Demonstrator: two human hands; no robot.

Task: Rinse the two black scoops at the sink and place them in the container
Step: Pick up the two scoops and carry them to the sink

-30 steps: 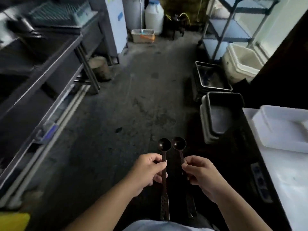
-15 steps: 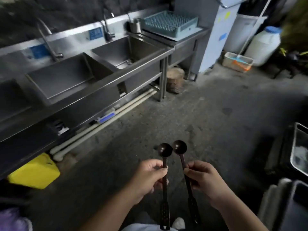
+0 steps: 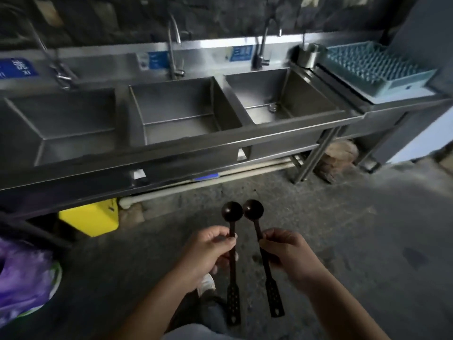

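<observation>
I hold two long-handled black scoops upright, bowls side by side and nearly touching. My left hand [image 3: 208, 251] grips the stem of the left scoop [image 3: 232, 212]. My right hand [image 3: 289, 253] grips the stem of the right scoop [image 3: 253, 209]. Their perforated handle ends hang below my hands. Ahead stands a steel sink unit with three basins: left [image 3: 63, 133], middle [image 3: 176, 109] and right [image 3: 282, 94], each with a tap behind it. The basins look dry and hold nothing. No water runs.
A teal dish rack [image 3: 375, 67] sits on the counter right of the sinks, with a steel cup [image 3: 309, 56] beside it. Under the sink are a yellow bin [image 3: 90, 217] and white pipes [image 3: 208, 177]. A purple bag [image 3: 22, 278] lies at my left.
My view has swung left from the floor and tubs to face the sinks squarely. Both hands keep the same hold on the scoops.
</observation>
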